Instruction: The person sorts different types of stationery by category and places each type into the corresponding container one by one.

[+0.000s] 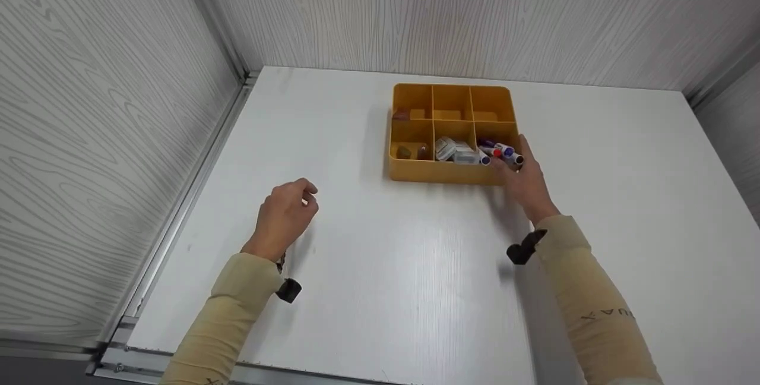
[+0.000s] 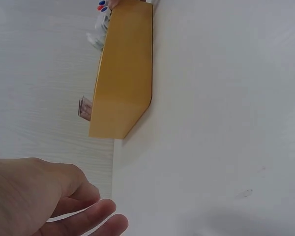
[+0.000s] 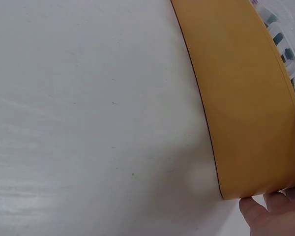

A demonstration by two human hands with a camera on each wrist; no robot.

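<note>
A yellow organizer box [image 1: 451, 172] with six compartments stands on the white table. My right hand [image 1: 525, 186] grips its front right corner: the thumb lies at the front rim by the markers, the fingers along the outer right wall. Several markers [image 1: 502, 150] with blue, red and black ends lean in the front right compartment. The front middle one holds clear plastic cases [image 1: 456, 151]; small items [image 1: 405, 152] lie in the front left one, and a reddish-brown piece [image 1: 402, 114] in the back left. My left hand [image 1: 284, 212] hovers left of the box, fingers loosely curled, holding nothing.
The white table [image 1: 380, 290] is bounded by a wood-grain panel [image 1: 451, 16] at the back and another panel [image 1: 101, 106] on the left. A metal rail [image 1: 178, 218] runs along the left table edge. Each wrist carries a small black camera [image 1: 289, 290].
</note>
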